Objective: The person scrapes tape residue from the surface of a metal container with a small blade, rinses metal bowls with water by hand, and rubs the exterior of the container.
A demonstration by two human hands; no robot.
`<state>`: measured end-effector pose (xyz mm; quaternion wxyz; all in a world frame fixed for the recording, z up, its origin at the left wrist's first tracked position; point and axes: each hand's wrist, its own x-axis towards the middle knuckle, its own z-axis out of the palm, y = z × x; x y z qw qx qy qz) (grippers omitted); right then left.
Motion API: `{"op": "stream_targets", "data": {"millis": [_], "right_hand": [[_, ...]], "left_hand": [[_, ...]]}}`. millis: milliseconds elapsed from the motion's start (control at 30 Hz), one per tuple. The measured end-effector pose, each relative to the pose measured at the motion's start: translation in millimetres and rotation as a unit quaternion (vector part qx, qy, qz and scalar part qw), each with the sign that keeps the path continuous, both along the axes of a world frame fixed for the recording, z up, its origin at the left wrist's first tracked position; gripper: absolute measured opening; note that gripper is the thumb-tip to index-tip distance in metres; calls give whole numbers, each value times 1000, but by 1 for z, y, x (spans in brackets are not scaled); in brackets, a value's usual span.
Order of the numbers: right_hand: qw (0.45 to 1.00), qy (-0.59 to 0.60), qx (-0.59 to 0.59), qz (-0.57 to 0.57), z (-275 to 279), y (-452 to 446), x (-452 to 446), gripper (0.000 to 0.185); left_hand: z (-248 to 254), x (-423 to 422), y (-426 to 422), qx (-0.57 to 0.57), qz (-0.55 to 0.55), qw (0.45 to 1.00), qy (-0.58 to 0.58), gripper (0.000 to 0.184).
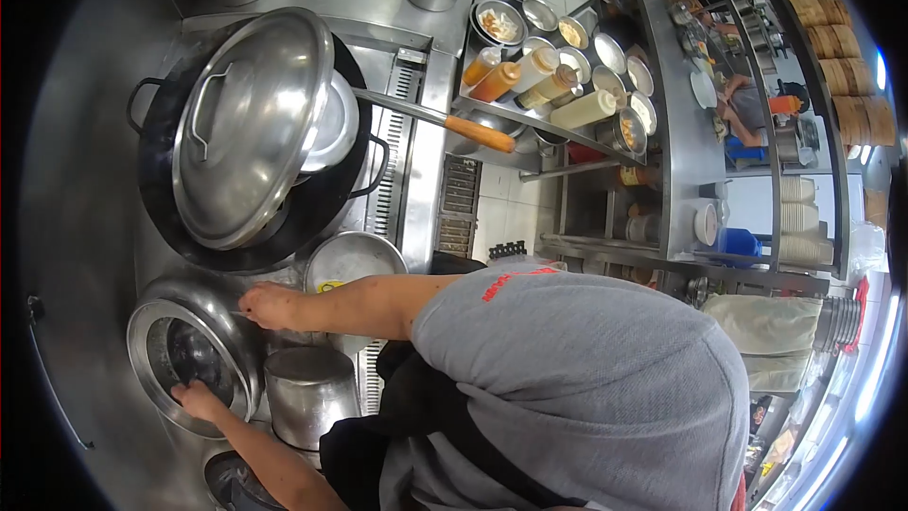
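Observation:
My left hand is at the lower rim of a round, wide-rimmed metal vessel, its fingers curled over the inner edge. The vessel is tilted, and its dark inside shows. My right hand is closed at the vessel's upper right side, around something thin that I cannot make out. Just right of that hand is a metal bowl with something yellow in it, partly hidden by my forearm. Below my right hand stands a tall metal pot.
A large black wok under a domed steel lid fills the upper left. A wooden-handled tool sticks out from it. Squeeze bottles and bowls stand on a rack at upper centre. Beyond the shelves are other people.

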<state>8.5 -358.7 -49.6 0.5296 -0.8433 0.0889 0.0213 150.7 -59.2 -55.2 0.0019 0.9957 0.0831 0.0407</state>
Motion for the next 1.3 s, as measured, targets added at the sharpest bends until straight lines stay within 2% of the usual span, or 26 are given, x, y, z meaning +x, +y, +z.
{"op": "stream_targets", "data": {"millis": [100,167,200,233,300,333,367,400,433,467,500,533,567,600,633,667,700,733,800,900,1000,1033,1067,1133,1233,1300], "right_hand": [[1000,10,-1,-8,18,-13,-4,14],[998,50,40,-16,37,-23,-7,18],[998,47,38,-18,43,-29,-9,18],[997,55,47,-8,48,-33,-11,19],[996,61,60,8,48,-35,-15,22],[999,41,-2,13,35,-33,-18,23],[998,17,-62,24,24,-30,-19,25],[994,47,-93,41,23,-30,-21,26],[988,73,-122,67,21,-31,-26,28],[992,90,-64,55,13,-31,-31,30],[990,87,-107,32,-1,-27,-34,32],[989,78,-120,45,-8,-29,-40,35],[985,72,-126,91,-10,-36,-44,41],[993,87,-69,43,-8,-36,-53,43],[989,141,-29,31,-1,-44,-58,45],[988,124,-74,54,35,-47,-58,41],[986,137,-52,78,39,-51,-56,39],[988,142,-20,58,40,-51,-56,35],[987,110,-65,102,61,-44,-50,37],[983,145,98,64,85,-36,-45,41],[982,116,142,51,122,-15,-48,44],[983,95,146,59,125,-12,-49,46],[980,92,160,73,128,-7,-50,37],[982,83,147,87,142,3,-57,34],[981,75,137,116,147,6,-64,22],[982,79,114,128,153,4,-69,19]], "left_hand": [[-59,18,22,-74,10,997,-3,40],[-65,12,21,-129,33,991,-4,42],[-64,7,18,-182,56,982,-2,43],[-42,0,0,-252,150,955,36,47],[-25,-3,-5,-257,161,953,-7,49],[-21,-7,5,-260,174,949,-50,51],[-24,-5,21,-211,152,963,-76,54],[-29,-6,41,-159,97,975,-118,56],[-27,-9,50,-17,67,986,-150,58],[-14,-17,48,-194,98,970,-110,55],[2,-27,45,-353,150,920,-82,52],[15,-40,35,-475,200,853,-80,50],[-2,-41,52,-573,238,781,-63,49],[38,-61,22,-646,230,724,-76,51],[28,-70,20,-639,257,717,-109,52],[48,-83,-1,-694,260,663,-108,56],[51,-93,-5,-683,261,677,-84,58],[77,-110,-28,-695,277,655,-109,58],[72,-131,-36,-706,270,649,-86,54],[97,-171,-54,-746,282,600,-66,50],[106,-206,-65,-775,281,563,-51,44],[110,-220,-73,-776,270,567,-59,42],[113,-232,-79,-774,260,573,-70,41],[118,-257,-89,-793,258,548,-66,40],[119,-287,-99,-786,256,559,-60,42],[106,-299,-104,-779,259,569,-48,35]]}}
